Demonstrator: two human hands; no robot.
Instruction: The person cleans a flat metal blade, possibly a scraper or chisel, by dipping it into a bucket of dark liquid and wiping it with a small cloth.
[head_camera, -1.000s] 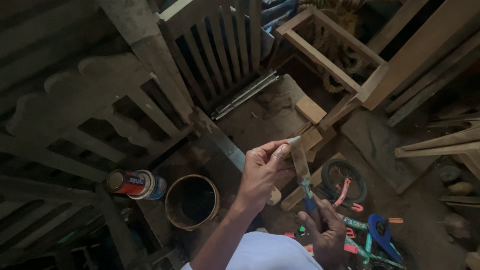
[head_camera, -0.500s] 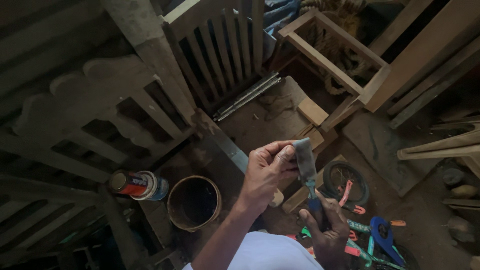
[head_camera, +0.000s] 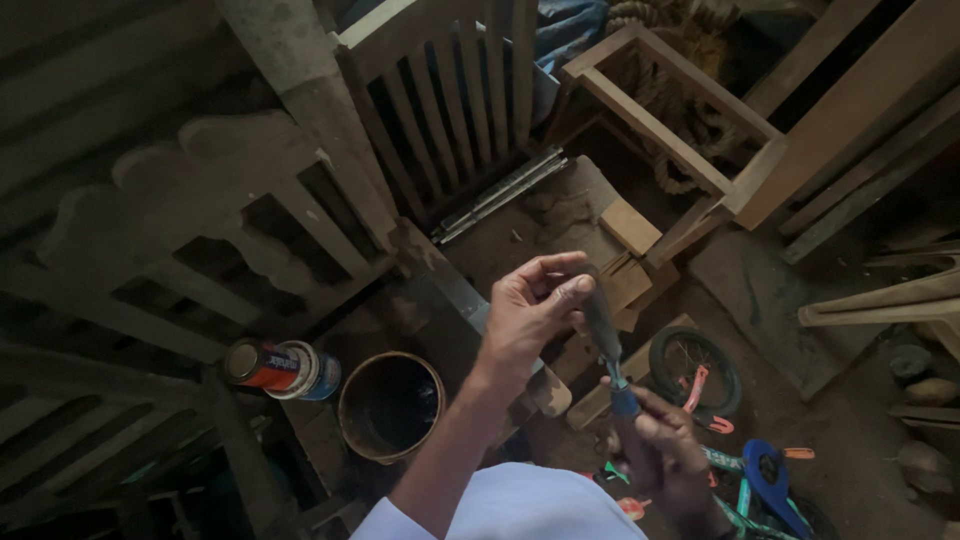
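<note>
Wooden frames: a carved dark panel fills the left, a slatted chair back stands at top centre, and an open pale frame leans at top right, all resting around the dim floor.
Planks: long boards slant across the upper right corner, well apart from the hands.
Bucket: a round, dark, open-topped bucket sits on the floor just left of the person's forearm.
Small bicycle: a child's bike with a black wheel, pink and green parts lies at lower right, just beside the right hand.
Tin: 1 red-and-white can lies on its side just left of the bucket.
Wood block: a pale offcut sits on the floor above the hands.
Left hand: the left hand is up in the middle, thumb and fingers pinched on the bristle end of the brush, the other fingers curled loosely.
Right hand: lower down, the right hand is closed around the brush's blue handle.
Brush: the paintbrush stands nearly upright between the 2 hands, bristles at the top, handle at the bottom, held in the air over the floor clutter.
</note>
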